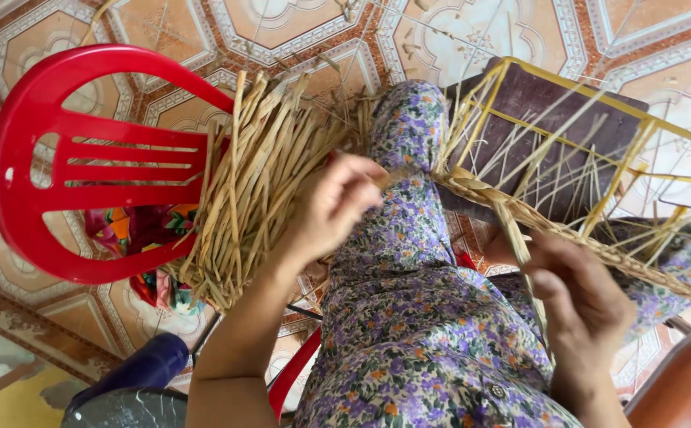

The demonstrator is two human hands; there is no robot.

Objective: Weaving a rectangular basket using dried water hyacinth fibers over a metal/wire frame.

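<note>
The left hand [337,202] pinches a dry straw strand [389,178], fingers closed on it, just right of the straw bundle [254,182] lying across the red chair [60,158]. The right hand [579,305] grips the braided straw rim [567,234] of a half-woven frame [567,135], well right of the chair, over the floral lap [417,317].

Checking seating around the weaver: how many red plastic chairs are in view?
1 whole red plastic chair, left of the left hand, with a straw bundle resting on it. A red strip under the lap may belong to another seat, mostly hidden.
</note>
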